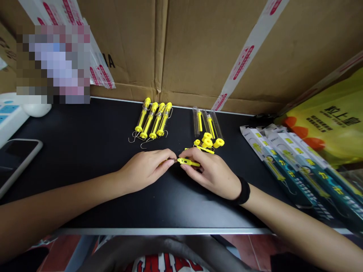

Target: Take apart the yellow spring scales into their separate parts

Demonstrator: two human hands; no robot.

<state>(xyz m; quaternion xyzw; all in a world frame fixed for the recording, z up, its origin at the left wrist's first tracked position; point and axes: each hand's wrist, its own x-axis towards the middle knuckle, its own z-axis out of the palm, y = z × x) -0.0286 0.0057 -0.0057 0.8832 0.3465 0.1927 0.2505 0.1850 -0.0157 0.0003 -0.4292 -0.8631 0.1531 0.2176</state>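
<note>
Over the middle of the black table [113,124], my right hand [214,172] is closed on a yellow plastic rod [187,161] with holes at its flat end. My left hand [150,166] pinches a small coil-like metal part [175,160] right at the tip of that rod. Most of this part is hidden by the fingers. Just beyond my right hand lie loose yellow caps [208,142] and a thin yellow strip [204,149]. Clear tubes [196,122] with yellow rods among them lie behind the caps. Farther left, several assembled yellow spring scales [153,120] with wire hooks lie side by side.
Printed spring scale boxes [283,162] are stacked at the right, near a yellow bag [326,117]. At the far left are a phone [18,158] and a white power strip [11,109]. A large cardboard box [193,56] walls off the back edge.
</note>
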